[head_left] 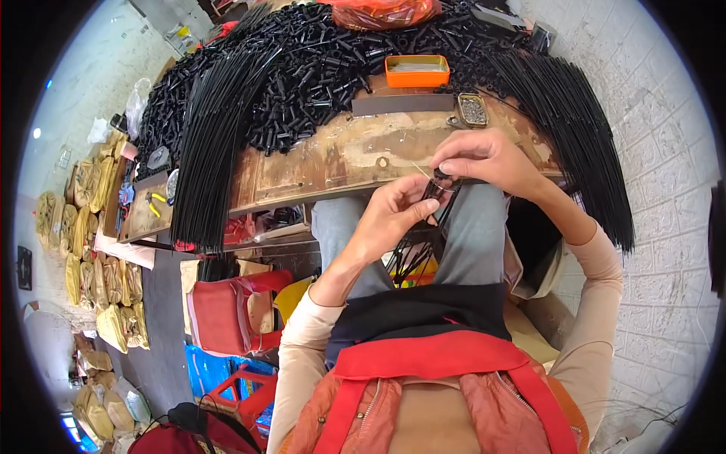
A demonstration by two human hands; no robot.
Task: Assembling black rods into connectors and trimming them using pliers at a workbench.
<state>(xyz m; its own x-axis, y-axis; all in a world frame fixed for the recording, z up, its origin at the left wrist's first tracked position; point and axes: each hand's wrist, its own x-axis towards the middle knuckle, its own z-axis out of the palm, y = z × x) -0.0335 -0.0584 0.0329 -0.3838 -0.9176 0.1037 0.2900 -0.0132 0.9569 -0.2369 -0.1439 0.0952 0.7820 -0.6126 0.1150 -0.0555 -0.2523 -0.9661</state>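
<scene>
Pinching a small black plastic joint piece (434,191) in the left hand (393,216); right hand (484,160) threading thin pale wire (422,172), best kept taut above the worn wooden bench (333,159).

The small black part (436,189) pinched between the left hand (393,216) and right hand (484,160) is mostly hidden by fingers, its shape unclear. The small tin (473,110) holds contents too tiny to identify. The orange bag (382,11) is cut off by the top edge.

Worn, scuffed wooden bench (333,163); glossy black plastic tubes (302,68); orange plastic tray (417,70).
</scene>
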